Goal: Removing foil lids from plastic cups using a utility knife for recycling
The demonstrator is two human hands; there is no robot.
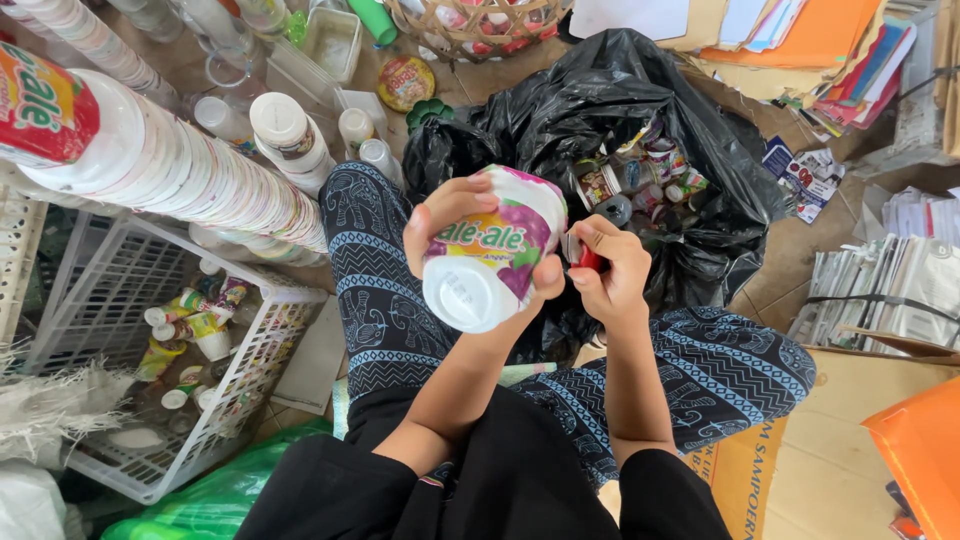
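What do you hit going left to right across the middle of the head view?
White plastic lattice basket → left hand → white plastic cup with purple-and-green label → small red tool in the right hand → open black plastic rubbish bag → bundled stack of grey papers.

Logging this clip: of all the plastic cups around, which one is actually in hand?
The purple-printed cup over the lap, held by the left hand, white base toward the camera. The other cups lie in the black bag, the white basket or the long stack.
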